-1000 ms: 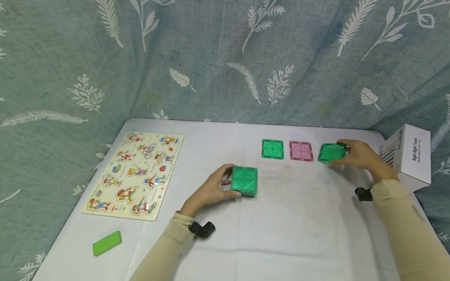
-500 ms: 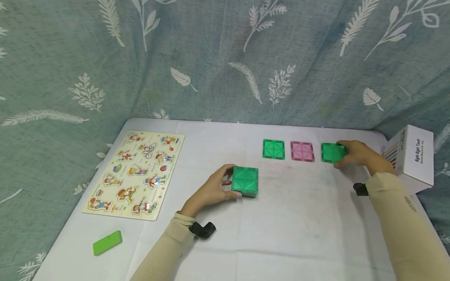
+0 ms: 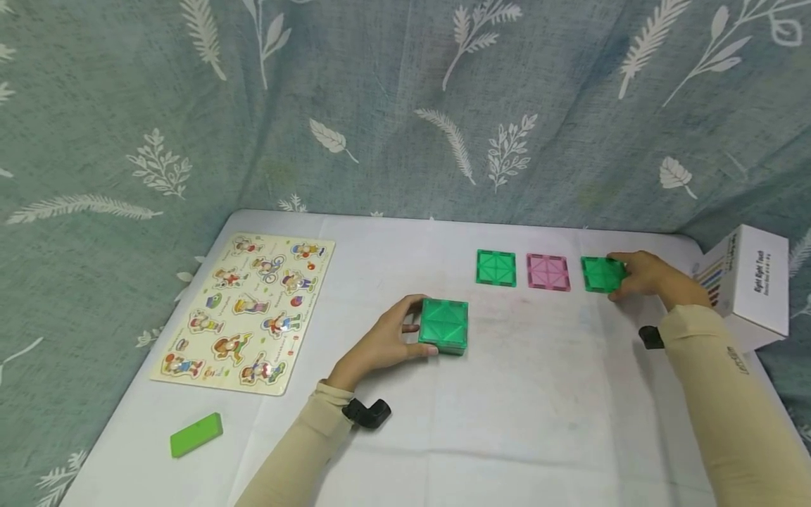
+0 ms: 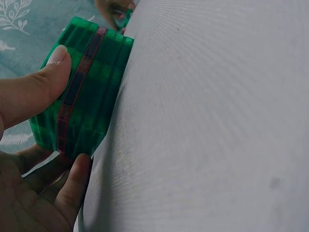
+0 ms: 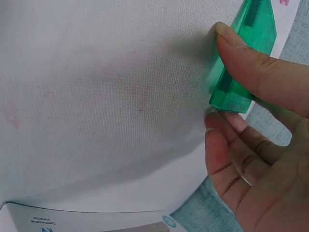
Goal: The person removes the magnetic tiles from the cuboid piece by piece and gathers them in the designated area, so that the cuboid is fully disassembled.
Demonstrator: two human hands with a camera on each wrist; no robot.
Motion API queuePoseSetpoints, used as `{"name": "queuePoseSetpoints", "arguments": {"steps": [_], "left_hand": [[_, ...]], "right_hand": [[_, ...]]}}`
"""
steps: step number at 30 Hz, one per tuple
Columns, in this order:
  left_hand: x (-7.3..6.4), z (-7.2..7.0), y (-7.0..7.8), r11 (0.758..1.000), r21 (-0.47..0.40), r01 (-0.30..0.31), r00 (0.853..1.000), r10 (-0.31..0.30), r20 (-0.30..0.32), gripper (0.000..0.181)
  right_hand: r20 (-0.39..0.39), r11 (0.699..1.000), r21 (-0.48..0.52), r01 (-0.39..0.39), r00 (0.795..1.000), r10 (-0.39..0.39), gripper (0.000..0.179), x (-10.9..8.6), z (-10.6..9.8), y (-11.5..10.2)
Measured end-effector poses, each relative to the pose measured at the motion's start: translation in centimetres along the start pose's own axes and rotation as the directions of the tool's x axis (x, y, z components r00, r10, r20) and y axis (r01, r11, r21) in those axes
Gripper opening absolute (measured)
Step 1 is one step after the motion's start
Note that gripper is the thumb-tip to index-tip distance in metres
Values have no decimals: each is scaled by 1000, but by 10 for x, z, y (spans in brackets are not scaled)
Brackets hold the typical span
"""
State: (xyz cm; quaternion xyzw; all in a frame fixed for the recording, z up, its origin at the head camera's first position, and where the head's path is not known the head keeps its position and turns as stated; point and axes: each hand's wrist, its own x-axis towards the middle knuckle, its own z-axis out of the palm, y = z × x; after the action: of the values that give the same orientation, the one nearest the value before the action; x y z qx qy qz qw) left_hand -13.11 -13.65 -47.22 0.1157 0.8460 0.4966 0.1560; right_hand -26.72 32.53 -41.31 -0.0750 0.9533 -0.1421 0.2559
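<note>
Green block [image 3: 196, 435] at my left, puzzle board [image 3: 255, 327] behind it; both off to the side, likely for room. My left hand [image 3: 383, 341] is clamped on the stack [image 3: 443, 322], thumb opposing fingers, probably to steady it. Then green tile [image 3: 496, 268], pink tile [image 3: 548, 272], spaced, presumably to stay separate. End tile [image 3: 600, 274] next, pinched at its edges by my right hand [image 3: 643, 276], likely for control; can't tell if flat. Box [image 3: 760, 282] far right.
</note>
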Motion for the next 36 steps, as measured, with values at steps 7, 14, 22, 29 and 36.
{"name": "queuePoseSetpoints", "arguments": {"steps": [7, 14, 22, 29, 36], "left_hand": [[-1, -1, 2, 1000, -9, 0, 1000, 0, 1, 93], [0, -1, 2, 1000, 2, 4, 1000, -4, -3, 92], [0, 0, 1, 1000, 6, 2, 1000, -2, -8, 92], [-1, 0, 0, 1000, 3, 4, 1000, -4, -3, 92], [-1, -2, 1, 1000, 8, 22, 1000, -22, -6, 94]], "right_hand": [[6, 1000, 29, -10, 1000, 10, 98, 0, 1, 2], [-10, 1000, 2, 7, 1000, -7, 97, -4, 3, 2], [-41, 999, 19, 27, 999, -26, 94, -6, 7, 5], [-63, 998, 49, 39, 997, -36, 93, -10, 14, 8], [-55, 998, 62, 13, 998, -10, 97, -24, 18, -1]]}}
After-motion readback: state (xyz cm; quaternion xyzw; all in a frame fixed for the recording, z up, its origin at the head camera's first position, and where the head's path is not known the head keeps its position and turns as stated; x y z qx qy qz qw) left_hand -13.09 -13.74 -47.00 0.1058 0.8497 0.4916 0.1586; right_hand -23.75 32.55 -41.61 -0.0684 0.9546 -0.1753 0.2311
